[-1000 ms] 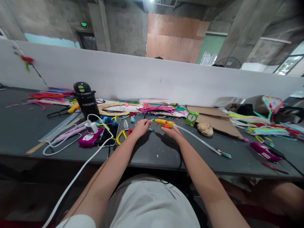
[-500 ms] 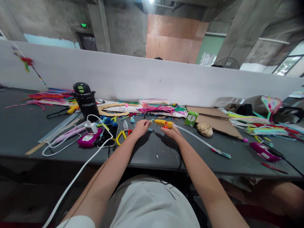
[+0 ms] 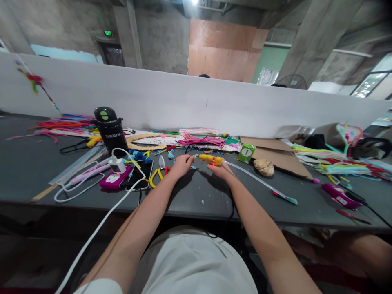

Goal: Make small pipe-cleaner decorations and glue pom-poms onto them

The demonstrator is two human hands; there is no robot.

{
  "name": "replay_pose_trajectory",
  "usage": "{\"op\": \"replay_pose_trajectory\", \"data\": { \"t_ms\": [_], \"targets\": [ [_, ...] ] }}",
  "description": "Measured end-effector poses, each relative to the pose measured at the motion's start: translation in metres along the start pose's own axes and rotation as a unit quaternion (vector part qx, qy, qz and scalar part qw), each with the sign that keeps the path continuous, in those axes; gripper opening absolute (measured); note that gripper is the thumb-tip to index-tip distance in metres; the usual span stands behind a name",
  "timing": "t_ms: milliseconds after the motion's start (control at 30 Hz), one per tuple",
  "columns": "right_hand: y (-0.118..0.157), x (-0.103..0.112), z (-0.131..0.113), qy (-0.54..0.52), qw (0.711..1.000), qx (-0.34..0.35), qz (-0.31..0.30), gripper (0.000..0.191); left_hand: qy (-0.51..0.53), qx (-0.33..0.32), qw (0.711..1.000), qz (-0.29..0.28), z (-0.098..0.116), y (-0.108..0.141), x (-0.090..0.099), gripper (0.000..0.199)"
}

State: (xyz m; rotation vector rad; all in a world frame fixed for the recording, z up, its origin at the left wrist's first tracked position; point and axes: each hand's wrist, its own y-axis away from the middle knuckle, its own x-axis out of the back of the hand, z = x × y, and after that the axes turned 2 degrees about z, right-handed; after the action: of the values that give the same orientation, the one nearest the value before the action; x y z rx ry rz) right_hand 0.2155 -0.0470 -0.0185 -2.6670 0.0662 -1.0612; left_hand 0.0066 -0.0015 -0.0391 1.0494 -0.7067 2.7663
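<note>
Yellow plastic is seen in the glue gun (image 3: 210, 158), which is gripped by the closed right hand (image 3: 221, 168) over the middle of the counter (image 3: 192, 198). At the tips of the left hand (image 3: 182, 164), whose fingers are drawn together, a small blue-green piece (image 3: 196, 156) is pinched just beside the nozzle; whether nozzle and piece are touching cannot be told. A burn may be risked if the left fingertips are slid along the piece or the gun is edged left, since almost no gap is left between them. Glue could also be smeared off its spot if either grip is loosened.

The gun's long axis is laid nearly left to right, with the nozzle pointed left and tilted very slightly to the far side. From its rear, a long clear stick (image 3: 251, 174) is bent away toward the near right; if it were knocked, the aim could be twisted. A dark cord (image 3: 233, 208) is draped over the near edge, where it might be snagged.

Farther out, the pliers (image 3: 157, 177) are set down left of the left hand, while the green box (image 3: 246, 153) and the stone (image 3: 263, 167) are placed to the right.
</note>
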Motion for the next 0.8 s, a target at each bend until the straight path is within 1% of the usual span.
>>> {"op": "replay_pose_trajectory", "data": {
  "t_ms": [233,400,667,800],
  "targets": [
    [-0.0003,0.0009,0.0002,0.019,1.0,0.011,-0.002,0.015,-0.001,0.004,1.0,-0.003,0.0027,0.0009,0.0016,0.049],
    [-0.0012,-0.0001,0.0023,0.017,1.0,0.003,0.0,0.015,-0.001,0.002,1.0,-0.001,0.0026,0.0009,0.002,0.049],
    [-0.0039,-0.0016,0.006,-0.019,0.999,0.024,0.015,0.014,0.005,-0.001,1.0,0.0,0.0012,0.0011,0.0006,0.049],
    [-0.0037,-0.0002,0.0047,-0.014,1.0,0.003,0.02,0.014,0.001,-0.004,1.0,0.003,0.0017,0.0013,0.001,0.048]
  ]
}}
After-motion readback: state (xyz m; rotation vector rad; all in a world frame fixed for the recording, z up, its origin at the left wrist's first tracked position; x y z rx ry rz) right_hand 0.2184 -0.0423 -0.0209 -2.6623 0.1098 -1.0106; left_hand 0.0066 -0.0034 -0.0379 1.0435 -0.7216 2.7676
